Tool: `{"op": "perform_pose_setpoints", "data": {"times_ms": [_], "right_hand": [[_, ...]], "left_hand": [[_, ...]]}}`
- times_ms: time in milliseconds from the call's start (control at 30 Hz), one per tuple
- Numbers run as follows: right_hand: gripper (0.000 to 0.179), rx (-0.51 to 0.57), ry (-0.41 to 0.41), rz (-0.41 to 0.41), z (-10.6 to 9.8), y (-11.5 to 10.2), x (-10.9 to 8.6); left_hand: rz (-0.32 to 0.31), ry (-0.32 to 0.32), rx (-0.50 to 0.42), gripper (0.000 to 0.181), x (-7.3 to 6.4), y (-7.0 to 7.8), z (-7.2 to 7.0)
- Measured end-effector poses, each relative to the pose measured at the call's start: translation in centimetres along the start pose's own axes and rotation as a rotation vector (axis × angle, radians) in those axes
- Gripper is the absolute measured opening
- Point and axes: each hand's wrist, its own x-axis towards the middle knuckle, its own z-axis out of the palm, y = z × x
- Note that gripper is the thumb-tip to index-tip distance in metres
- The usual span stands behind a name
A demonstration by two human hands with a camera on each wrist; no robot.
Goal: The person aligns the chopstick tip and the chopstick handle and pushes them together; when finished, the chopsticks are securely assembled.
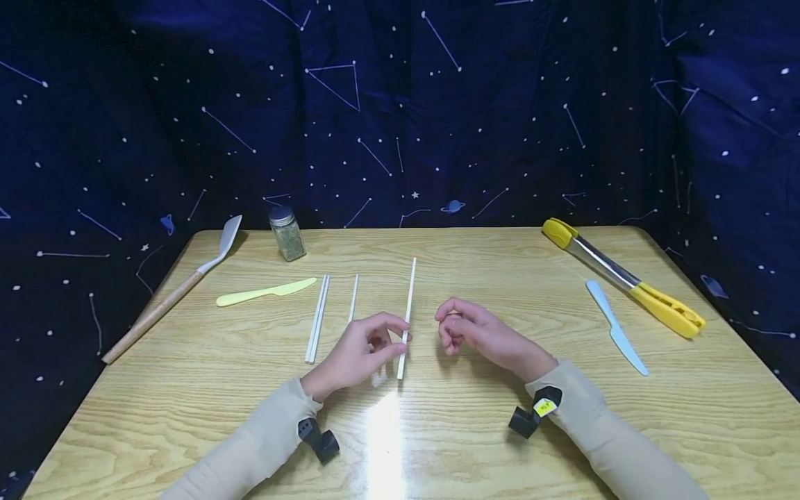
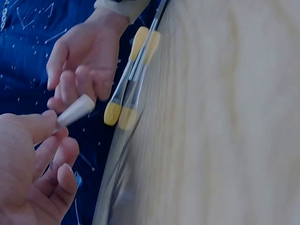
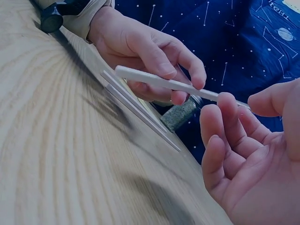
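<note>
Between its thumb and fingers, my left hand (image 1: pixel 365 349) pinches a white chopstick (image 1: pixel 409 295), raised above the table with its thin end pointing away. My right hand (image 1: pixel 484 335) hovers to the right of it, fingers loosely bent and holding nothing; a gap separates it from the chopstick in the head view. The right wrist view shows the held chopstick (image 3: pixel 145 78) with its thick end towards the camera. Two white chopsticks (image 1: pixel 317 319) lie side by side left of my left hand. Another white chopstick (image 1: pixel 353 295) lies beyond that hand, its near end hidden.
On the left are a wooden-handled spatula (image 1: pixel 169 302), a yellow-green knife (image 1: pixel 265 292) and a glass jar (image 1: pixel 289 236) of dried herbs. Yellow-ended tongs (image 1: pixel 609 264) and a light blue knife (image 1: pixel 615 326) lie on the right. A dark star-patterned cloth (image 1: pixel 400 139) hangs behind the wooden table (image 1: pixel 487 444).
</note>
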Motion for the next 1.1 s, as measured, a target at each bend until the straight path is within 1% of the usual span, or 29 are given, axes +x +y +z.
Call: {"op": "perform_pose_setpoints", "data": {"times_ms": [133,200,300,400,467,567,667,767,833,1000,1100], "right_hand": [[0.027,-0.015,0.032,0.014,-0.3,-0.1,-0.1],[0.027,-0.023,0.044,0.018,-0.4,-0.1,-0.1],[0.028,-0.033,0.049,0.023,-0.6,0.1,0.0],[0.029,-0.043,0.054,0.030,-0.7,0.2,0.0],[0.029,-0.046,0.061,0.034,-0.8,0.2,0.0],[0.029,-0.046,0.073,0.032,-1.0,0.3,0.0],[0.030,-0.050,0.075,0.021,-1.3,0.5,-0.1],[0.029,-0.072,0.081,0.009,-1.7,0.8,-0.1],[0.029,-0.088,0.093,0.003,-2.0,0.9,-0.2],[0.027,-0.122,0.152,0.033,-3.1,0.6,-0.4],[0.028,-0.154,0.188,0.046,-3.8,0.2,-0.5]], "left_hand": [[-0.006,0.064,0.050,0.027,0.2,-0.7,-0.8],[-0.014,0.078,0.091,0.026,0.3,-0.9,-1.0],[-0.028,0.080,0.171,0.026,0.3,-1.2,-1.4],[-0.022,0.088,0.282,0.025,0.2,-1.6,-1.7],[-0.006,0.107,0.377,0.025,0.1,-1.7,-2.0],[0.034,0.135,0.518,0.025,0.1,-2.1,-2.4],[0.067,0.149,0.626,0.026,0.0,-2.5,-3.0],[0.074,0.133,0.689,0.025,0.0,-2.8,-3.4],[0.061,0.112,0.726,0.025,-0.1,-2.8,-3.6],[0.019,0.074,0.801,0.025,-0.2,-2.8,-3.8],[0.013,0.058,0.837,0.024,-0.2,-2.9,-3.9]]}}
